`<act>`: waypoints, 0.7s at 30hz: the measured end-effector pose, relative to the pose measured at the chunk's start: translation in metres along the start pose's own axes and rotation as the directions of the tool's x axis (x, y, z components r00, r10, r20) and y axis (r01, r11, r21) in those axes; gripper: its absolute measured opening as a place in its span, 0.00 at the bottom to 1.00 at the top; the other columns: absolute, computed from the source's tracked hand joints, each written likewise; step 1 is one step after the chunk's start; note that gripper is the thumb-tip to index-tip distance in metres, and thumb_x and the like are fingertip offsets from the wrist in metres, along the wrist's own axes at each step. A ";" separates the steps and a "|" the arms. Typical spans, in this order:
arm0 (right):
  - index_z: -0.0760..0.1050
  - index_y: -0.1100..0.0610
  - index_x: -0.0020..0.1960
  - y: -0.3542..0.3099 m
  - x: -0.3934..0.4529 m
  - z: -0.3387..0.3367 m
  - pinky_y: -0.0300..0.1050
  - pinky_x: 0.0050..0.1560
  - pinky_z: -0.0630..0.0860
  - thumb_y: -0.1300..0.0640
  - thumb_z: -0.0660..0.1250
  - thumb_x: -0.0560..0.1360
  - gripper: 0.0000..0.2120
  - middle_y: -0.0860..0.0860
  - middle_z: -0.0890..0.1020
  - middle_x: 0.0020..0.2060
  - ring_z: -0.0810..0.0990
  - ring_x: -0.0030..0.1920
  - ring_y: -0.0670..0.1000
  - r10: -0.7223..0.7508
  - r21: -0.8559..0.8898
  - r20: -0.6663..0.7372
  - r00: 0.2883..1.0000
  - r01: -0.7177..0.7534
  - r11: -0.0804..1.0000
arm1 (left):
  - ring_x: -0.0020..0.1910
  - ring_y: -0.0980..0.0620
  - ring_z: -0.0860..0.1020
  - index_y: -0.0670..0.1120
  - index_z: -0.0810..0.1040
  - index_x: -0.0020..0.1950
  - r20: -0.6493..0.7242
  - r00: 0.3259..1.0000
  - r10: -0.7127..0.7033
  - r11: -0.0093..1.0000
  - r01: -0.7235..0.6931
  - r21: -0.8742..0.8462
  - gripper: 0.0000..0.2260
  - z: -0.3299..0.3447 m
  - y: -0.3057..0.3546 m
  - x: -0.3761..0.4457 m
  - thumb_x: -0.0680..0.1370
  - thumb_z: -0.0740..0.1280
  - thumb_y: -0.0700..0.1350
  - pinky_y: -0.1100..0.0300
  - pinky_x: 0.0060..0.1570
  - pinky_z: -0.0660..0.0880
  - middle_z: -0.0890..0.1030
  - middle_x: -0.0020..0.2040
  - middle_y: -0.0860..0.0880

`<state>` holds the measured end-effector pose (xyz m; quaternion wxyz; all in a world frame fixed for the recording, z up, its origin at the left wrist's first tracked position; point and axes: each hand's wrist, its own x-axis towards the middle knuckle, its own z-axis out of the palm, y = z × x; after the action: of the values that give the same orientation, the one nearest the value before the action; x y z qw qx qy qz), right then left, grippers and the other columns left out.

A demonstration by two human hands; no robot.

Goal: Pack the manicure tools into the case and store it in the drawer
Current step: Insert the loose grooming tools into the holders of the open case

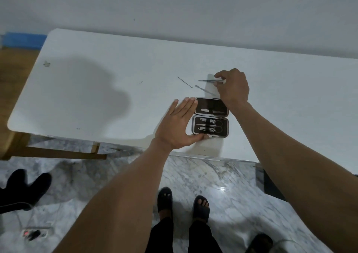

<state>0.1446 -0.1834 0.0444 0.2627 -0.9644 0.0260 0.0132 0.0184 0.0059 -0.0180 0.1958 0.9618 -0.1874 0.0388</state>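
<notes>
A black manicure case [211, 117] lies open on the white table [116, 82], with scissors, clippers and a file strapped in its near half and one tool in its far half. My left hand [178, 126] rests flat against the case's left side, thumb under its near edge. Beyond the case, my right hand [233, 87] pinches a pair of steel tweezers [210, 80] just above the tabletop. A flat cuticle pusher [204, 90] lies under that hand's fingers. A thin metal pick [185, 82] lies loose further left.
The table's near edge runs just below the case. A wall stands behind the table. Below are a marble floor, my sandalled feet [183, 204], a dark object [25, 189] at the left, and a dark box [271, 185] under the table's right side.
</notes>
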 end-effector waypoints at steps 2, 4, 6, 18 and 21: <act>0.83 0.48 0.53 0.000 0.002 0.003 0.50 0.48 0.78 0.56 0.69 0.75 0.09 0.53 0.82 0.50 0.78 0.56 0.57 -0.002 -0.013 0.016 1.000 0.002 1.000 | 0.84 0.49 0.56 0.40 0.59 0.83 0.012 1.000 -0.005 1.000 0.005 0.010 0.49 0.000 0.000 0.000 0.75 0.62 0.75 0.43 0.81 0.54 0.61 0.83 0.45; 0.83 0.49 0.51 0.000 0.002 0.006 0.50 0.46 0.78 0.55 0.69 0.75 0.07 0.53 0.83 0.48 0.78 0.55 0.58 -0.004 -0.019 0.020 1.000 0.005 1.000 | 0.84 0.50 0.56 0.40 0.59 0.83 0.014 1.000 -0.009 1.000 0.009 0.010 0.49 -0.001 0.001 0.000 0.75 0.61 0.75 0.44 0.82 0.54 0.61 0.83 0.45; 0.83 0.50 0.51 0.000 0.001 0.006 0.49 0.43 0.77 0.55 0.68 0.77 0.07 0.54 0.82 0.47 0.77 0.55 0.58 -0.026 -0.056 0.025 0.999 0.028 0.998 | 0.84 0.50 0.56 0.40 0.59 0.83 0.014 1.000 -0.013 1.000 0.013 0.004 0.49 -0.002 0.002 0.000 0.75 0.61 0.75 0.44 0.82 0.54 0.61 0.83 0.46; 0.85 0.49 0.49 0.013 -0.025 -0.017 0.47 0.46 0.78 0.53 0.72 0.74 0.05 0.48 0.86 0.46 0.81 0.51 0.50 0.003 0.097 -0.027 1.000 0.000 0.995 | 0.84 0.49 0.55 0.41 0.58 0.83 0.050 0.998 -0.027 1.000 0.027 -0.005 0.51 -0.006 0.003 0.002 0.74 0.59 0.77 0.45 0.82 0.53 0.60 0.84 0.45; 0.85 0.49 0.48 0.023 -0.040 -0.023 0.48 0.47 0.78 0.52 0.72 0.73 0.05 0.47 0.86 0.45 0.81 0.50 0.51 0.002 0.081 -0.004 1.000 -0.002 0.997 | 0.84 0.49 0.56 0.41 0.58 0.83 0.054 0.998 -0.028 1.000 0.028 -0.003 0.51 -0.006 0.003 0.002 0.74 0.59 0.77 0.44 0.82 0.53 0.60 0.83 0.45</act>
<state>0.1037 -0.2133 0.0544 0.3015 -0.9530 0.0278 0.0105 0.0192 0.0049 -0.0106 0.1928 0.9647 -0.1792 0.0098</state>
